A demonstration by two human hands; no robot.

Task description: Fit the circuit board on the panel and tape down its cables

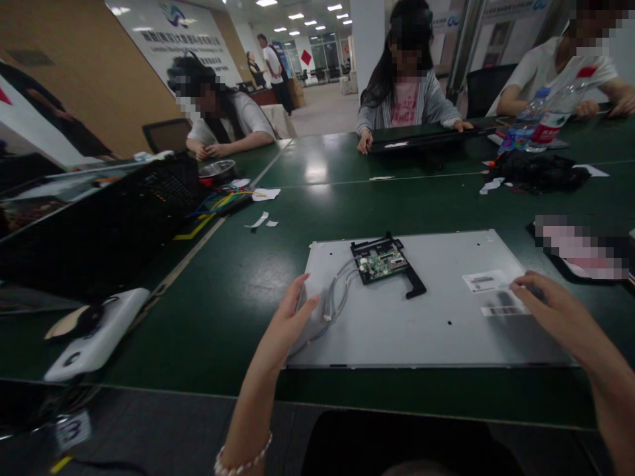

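Note:
A grey metal panel (421, 317) lies flat on the green table (223, 297) in front of me. A small green circuit board (383, 263) in a black bracket sits near its top middle, with grey wires (337, 291) running down to the left. My left hand (290, 324) rests on the panel's left edge, fingers stretched out beside the wires. My right hand (550, 307) lies on the panel's right side, fingertips touching white barcode labels (496, 294), fingers extended.
Three other people sit across the table; one holds a black laptop-like slab (426, 139). Water bottles (540, 122) and a black bag (543, 172) stand at the right. A black crate (99, 225) and a white device (96, 334) are at the left.

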